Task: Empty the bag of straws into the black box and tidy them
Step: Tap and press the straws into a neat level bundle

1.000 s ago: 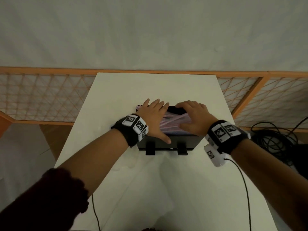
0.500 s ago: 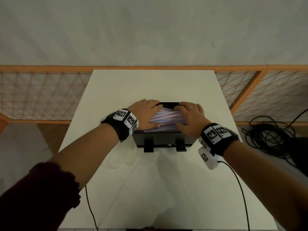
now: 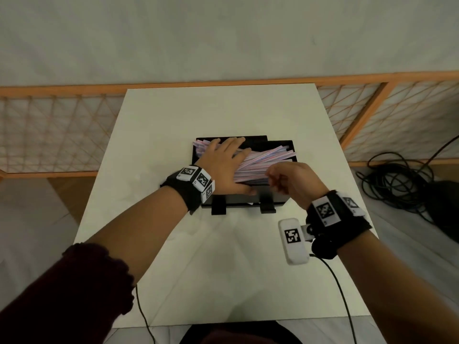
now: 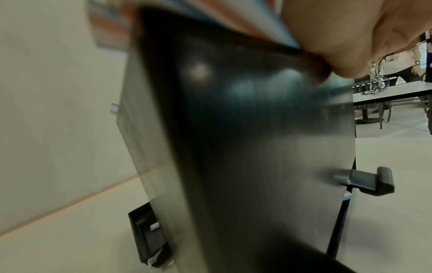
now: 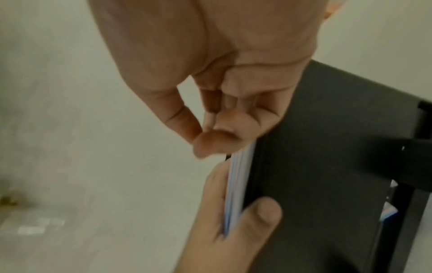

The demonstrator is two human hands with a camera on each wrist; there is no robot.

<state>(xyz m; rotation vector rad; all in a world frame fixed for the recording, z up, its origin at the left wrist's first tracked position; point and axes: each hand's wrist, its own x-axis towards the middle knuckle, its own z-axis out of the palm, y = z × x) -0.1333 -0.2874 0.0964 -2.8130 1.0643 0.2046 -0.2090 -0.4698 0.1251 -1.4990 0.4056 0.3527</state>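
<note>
We see a white bench (image 3: pixel 223 256) running up the middle of the frame toward a pale wall, with an orange-framed lattice fence (image 3: pixel 49 135) at left and right and a coil of black cable (image 3: pixel 397 182) on the floor at far right. At left centre, our left hand (image 3: pixel 223 167) lies flat, fingers straight and spread, pressing on the straws (image 3: pixel 268 157), its thumb along the near wall of the black box (image 3: pixel 280 202). The straws are thin, paper-wrapped, pinkish-white with blue tints, and they lie slanted in the box, their right ends riding over its right rim. The box is smooth, matte and rectangular, with two small tabs on its near side, and stands at bench centre. Right of it, our right hand (image 3: pixel 293 182) hovers over the near right corner, fingers curled in and thumb to fingertips; we cannot tell whether it pinches anything. Half a second ago that hand lay flat on the straws; now it is lifted clear, and the straws' right ends are uncovered.
</note>
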